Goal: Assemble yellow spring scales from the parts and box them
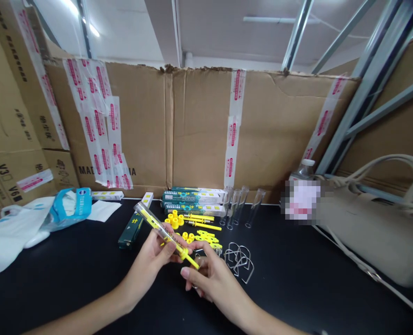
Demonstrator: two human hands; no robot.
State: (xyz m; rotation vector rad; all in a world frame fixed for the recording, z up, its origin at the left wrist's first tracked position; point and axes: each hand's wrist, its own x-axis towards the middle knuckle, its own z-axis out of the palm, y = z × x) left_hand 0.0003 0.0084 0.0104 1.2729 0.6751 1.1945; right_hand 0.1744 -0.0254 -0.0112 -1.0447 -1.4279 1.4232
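Observation:
My left hand (166, 246) is closed around a clear plastic tube (144, 211) tilted up to the left. Inside the tube lies a yellow rod with dark markings, and its yellow collar and end (192, 262) stick out at the lower right. My right hand (209, 274) is curled beside that end, with thumb and forefinger apart. Metal shows among its lower fingers and looks like a bent wire, mostly hidden. Just beyond my hands lie yellow caps (174, 218), yellow rods (204, 225) and flat yellow pieces (208, 237). Several bent metal wires (239, 258) are heaped to the right.
Clear tubes (251, 209) stand upright at the back, beside stacked green-and-white boxes (192, 202). One such box (132, 228) lies left of my hands. A tissue pack (73, 204) is farther left. On the right are a bottle (306, 170) and a beige bag (370, 223). Cardboard (199, 130) walls the back.

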